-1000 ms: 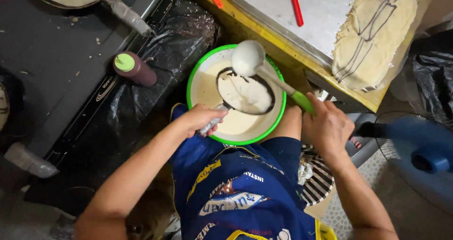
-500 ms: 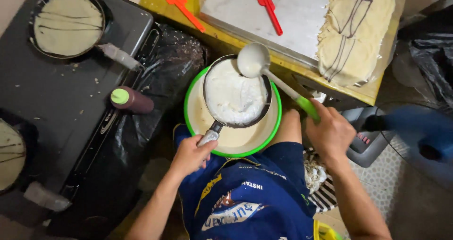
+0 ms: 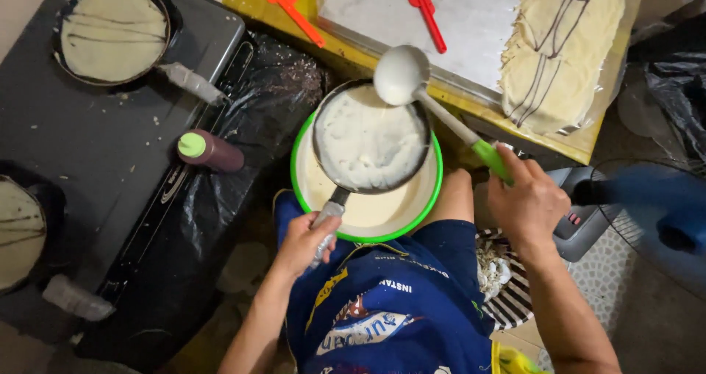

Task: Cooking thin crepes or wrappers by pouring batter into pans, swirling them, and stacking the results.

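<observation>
My left hand (image 3: 307, 243) grips the handle of a small frying pan (image 3: 370, 139) coated with pale batter, held level over a green-rimmed bowl (image 3: 368, 212) of batter that rests between my knees. In my right hand (image 3: 526, 202) is the green handle of a white ladle (image 3: 401, 75); its cup hangs above the pan's far rim.
A black stove (image 3: 95, 175) at left carries a pan (image 3: 114, 32) with a crepe and part of another pan (image 3: 18, 230). A dark squeeze bottle (image 3: 209, 151) with a green cap lies beside it. A stack of crepes (image 3: 555, 43), two red-orange spatulas (image 3: 424, 10) and a blue fan (image 3: 662, 219) lie beyond.
The pan has turned from tilted, with batter running out, to level and fully coated. The ladle has stayed raised over it. The view has shifted toward the stove.
</observation>
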